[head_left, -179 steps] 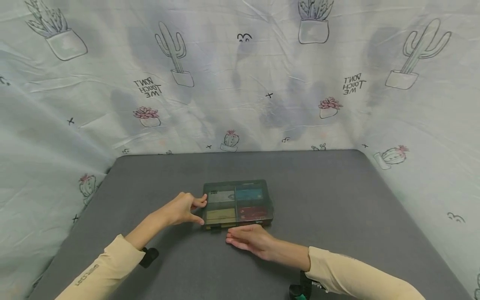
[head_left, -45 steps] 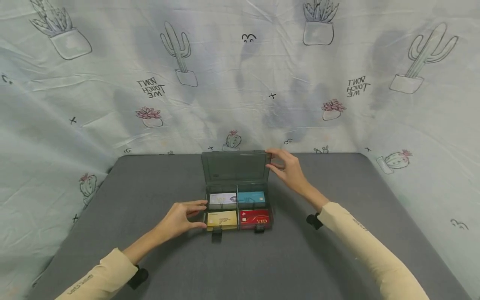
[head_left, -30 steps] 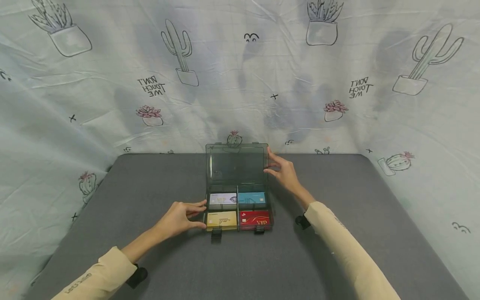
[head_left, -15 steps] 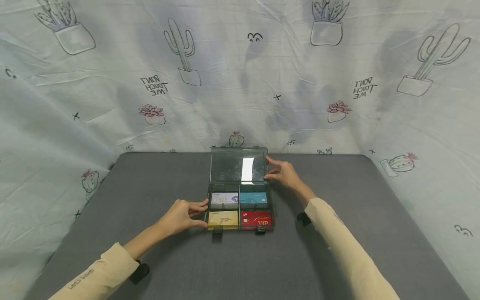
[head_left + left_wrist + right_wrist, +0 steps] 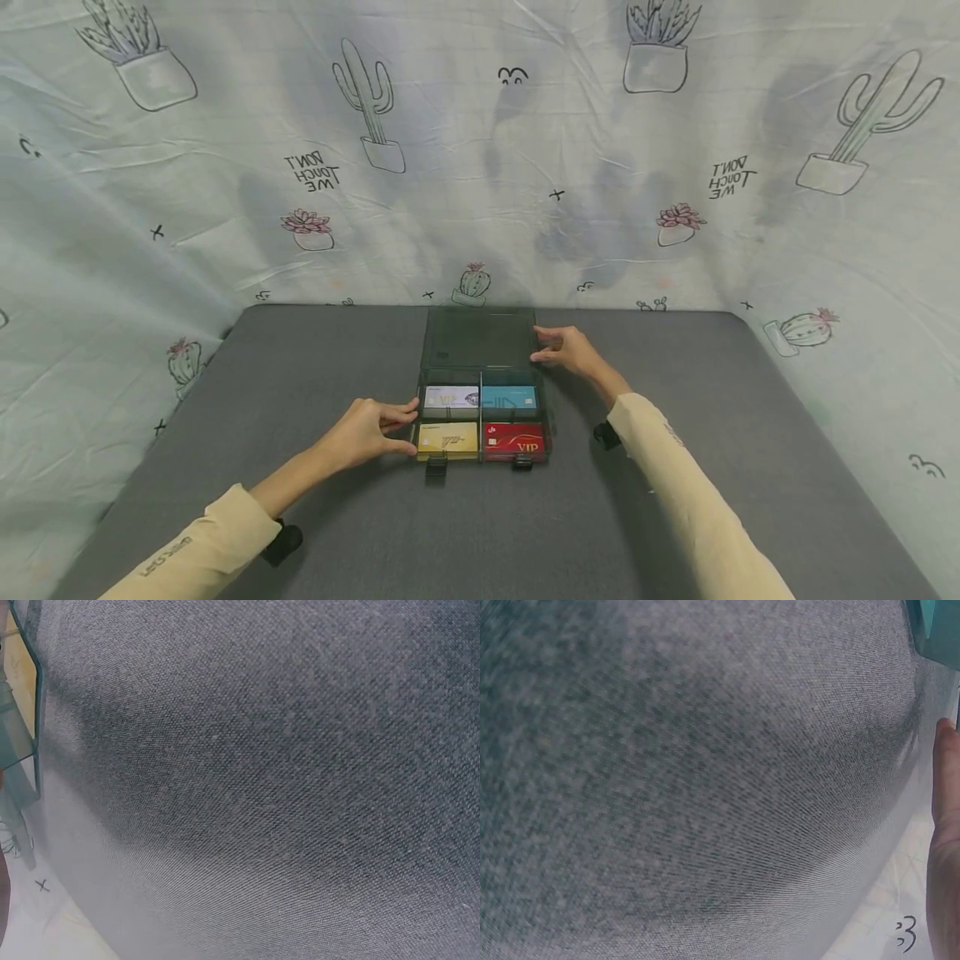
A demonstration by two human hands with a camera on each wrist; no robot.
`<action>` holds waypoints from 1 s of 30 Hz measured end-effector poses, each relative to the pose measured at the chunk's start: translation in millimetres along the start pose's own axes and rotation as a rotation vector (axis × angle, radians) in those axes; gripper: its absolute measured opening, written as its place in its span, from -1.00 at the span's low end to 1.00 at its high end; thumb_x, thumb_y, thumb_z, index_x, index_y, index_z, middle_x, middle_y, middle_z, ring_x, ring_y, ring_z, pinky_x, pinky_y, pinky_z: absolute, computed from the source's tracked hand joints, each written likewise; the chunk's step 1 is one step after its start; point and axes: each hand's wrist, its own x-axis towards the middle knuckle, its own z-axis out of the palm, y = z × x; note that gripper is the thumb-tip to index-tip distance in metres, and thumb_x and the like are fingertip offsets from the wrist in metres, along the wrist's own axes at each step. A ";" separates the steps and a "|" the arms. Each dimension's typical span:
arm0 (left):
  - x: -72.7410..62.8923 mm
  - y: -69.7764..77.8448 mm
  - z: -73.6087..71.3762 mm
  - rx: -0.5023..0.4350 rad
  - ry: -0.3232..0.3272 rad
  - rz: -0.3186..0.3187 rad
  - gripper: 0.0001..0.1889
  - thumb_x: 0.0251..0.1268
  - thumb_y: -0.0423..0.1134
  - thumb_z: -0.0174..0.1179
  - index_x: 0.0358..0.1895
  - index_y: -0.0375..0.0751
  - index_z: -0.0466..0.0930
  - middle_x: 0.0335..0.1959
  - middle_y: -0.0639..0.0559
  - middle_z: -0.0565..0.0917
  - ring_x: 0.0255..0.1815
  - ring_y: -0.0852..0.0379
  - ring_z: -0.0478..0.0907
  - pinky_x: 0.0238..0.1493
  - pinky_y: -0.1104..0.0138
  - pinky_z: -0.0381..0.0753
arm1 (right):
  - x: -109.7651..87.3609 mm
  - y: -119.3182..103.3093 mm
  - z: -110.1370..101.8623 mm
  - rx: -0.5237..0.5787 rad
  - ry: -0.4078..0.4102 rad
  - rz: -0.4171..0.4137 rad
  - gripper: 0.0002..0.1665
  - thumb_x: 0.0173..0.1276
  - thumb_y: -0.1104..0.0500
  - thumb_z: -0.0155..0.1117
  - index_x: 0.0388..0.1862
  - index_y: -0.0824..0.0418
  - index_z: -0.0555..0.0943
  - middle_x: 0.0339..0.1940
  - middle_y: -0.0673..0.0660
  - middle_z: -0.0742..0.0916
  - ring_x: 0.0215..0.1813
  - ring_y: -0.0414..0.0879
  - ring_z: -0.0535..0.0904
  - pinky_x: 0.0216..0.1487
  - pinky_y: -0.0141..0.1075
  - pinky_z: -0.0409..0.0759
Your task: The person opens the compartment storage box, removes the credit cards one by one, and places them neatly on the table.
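A dark see-through plastic card box [image 5: 480, 457] stands unlatched, its lid [image 5: 480, 340] swung up and leaning far back. In its front compartments lie gold cards [image 5: 447, 439] and red VIP cards [image 5: 513, 439]. Behind them are white cards [image 5: 451, 397] and blue cards [image 5: 509, 397]. My left hand [image 5: 367, 432] holds the box's left side, thumb near the front corner and fingers farther back. With thumb and fingers, my right hand [image 5: 573, 350] grips the lid's right edge. Both wrist views show mostly cloth; the fingertips' contact is hidden there.
Two black latches, the left latch [image 5: 437, 467] and the right latch [image 5: 522, 461], hang at the box's front. The grey table [image 5: 480, 533] ends at a patterned white curtain [image 5: 480, 167] just behind the lid.
Six seconds ago the lid lay closed. My right hand has raised it and tilted it farther backward, coming down with it over the last second. My left hand has stayed at the box's left side.
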 end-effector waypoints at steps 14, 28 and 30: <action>-0.5 5.1 0.2 -0.017 -0.008 -0.030 -0.43 -0.11 -0.23 0.50 0.02 -0.48 0.62 0.19 -0.30 0.49 0.08 -0.11 0.57 -0.07 0.34 0.67 | -0.4 -1.8 -1.3 0.009 -0.072 0.032 -0.30 0.30 0.29 0.32 0.35 0.51 0.31 0.29 0.49 0.44 0.08 0.23 0.60 -0.02 -0.15 0.69; -0.6 4.6 0.3 -0.019 -0.012 -0.026 -0.42 -0.10 -0.23 0.50 0.03 -0.48 0.61 0.20 -0.30 0.48 0.09 -0.10 0.56 -0.04 0.34 0.66 | -21.1 9.8 -8.5 0.312 0.036 -0.025 -0.43 0.39 0.31 0.22 0.32 0.49 0.36 0.28 0.43 0.48 0.23 0.27 0.48 0.15 -0.06 0.59; -0.9 5.1 0.1 -0.025 -0.010 -0.032 -0.43 -0.10 -0.24 0.50 0.03 -0.48 0.61 0.21 -0.30 0.48 0.10 -0.10 0.56 -0.04 0.34 0.66 | -25.9 12.2 -10.2 0.385 0.055 -0.052 -0.44 0.39 0.35 0.20 0.31 0.52 0.35 0.28 0.47 0.46 0.23 0.30 0.46 0.16 -0.12 0.59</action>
